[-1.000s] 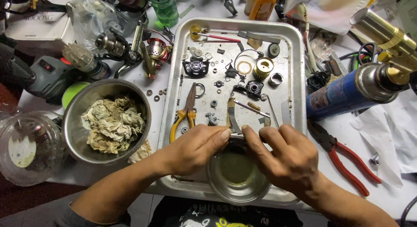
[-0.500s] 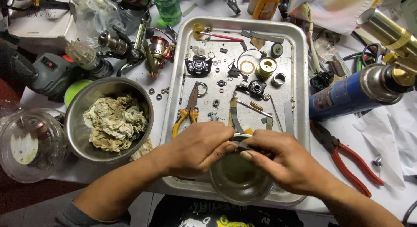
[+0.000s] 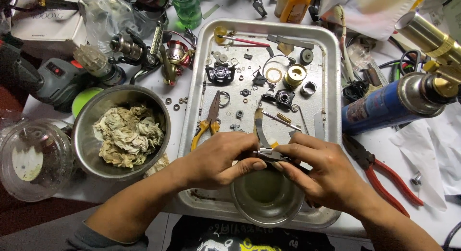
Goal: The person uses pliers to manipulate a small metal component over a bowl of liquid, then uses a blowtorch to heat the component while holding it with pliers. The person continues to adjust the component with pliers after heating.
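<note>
Pinching a small metal part [image 3: 269, 154] between left hand [image 3: 218, 159] and right hand [image 3: 326, 171]; best kept steady directly above the small steel bowl [image 3: 266, 203] below the grip, catching drips.

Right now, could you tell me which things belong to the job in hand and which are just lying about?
In hand:
left hand
right hand
small metal part, pinched by both
small steel bowl beneath
metal tray

Lying about:
bowl of rags
blue gas canister
red-handled pliers
green bottle
</note>
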